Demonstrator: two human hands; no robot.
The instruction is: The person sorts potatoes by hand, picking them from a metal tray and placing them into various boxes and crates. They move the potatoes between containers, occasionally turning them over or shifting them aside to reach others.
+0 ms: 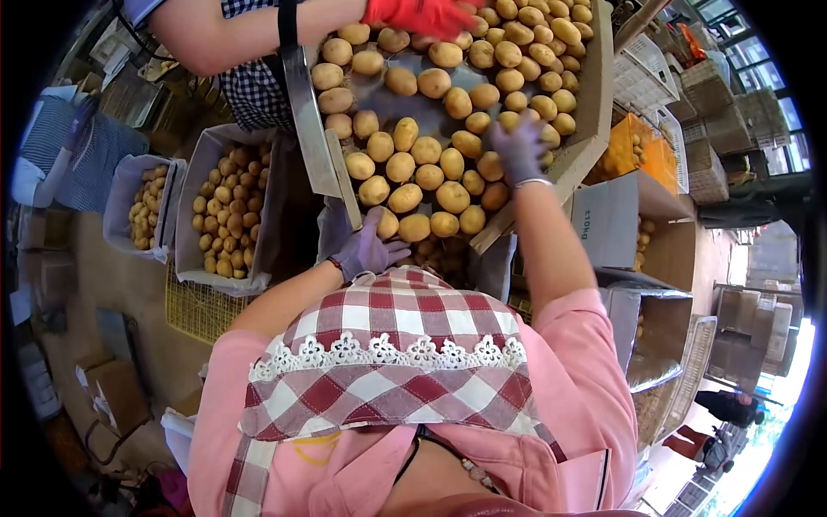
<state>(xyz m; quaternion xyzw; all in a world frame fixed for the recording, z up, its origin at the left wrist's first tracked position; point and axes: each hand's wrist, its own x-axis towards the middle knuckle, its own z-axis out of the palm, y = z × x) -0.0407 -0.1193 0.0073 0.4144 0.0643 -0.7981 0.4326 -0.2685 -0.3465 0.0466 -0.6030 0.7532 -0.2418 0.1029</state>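
Many potatoes [428,177] lie on a metal sorting table [392,105] with raised side boards. My right hand [519,151], in a thin purple glove, reaches over the potatoes at the right side, fingers spread and slightly blurred. It seems to touch the potatoes beside it, with none held in it. My left hand [369,252], gloved the same way, is at the table's lower left corner near the lip, its fingers stretched out beside the nearest potatoes. Below the lip, more potatoes [444,257] show in a lined container, partly hidden by my apron.
Across the table, a co-worker's red-gloved hand [422,15] reaches over the potatoes. At left stand a lined crate of potatoes [228,207] and a smaller lined bin [138,202]. To the right are an orange crate [650,164], an open cardboard box [607,220] and stacked crates [724,112].
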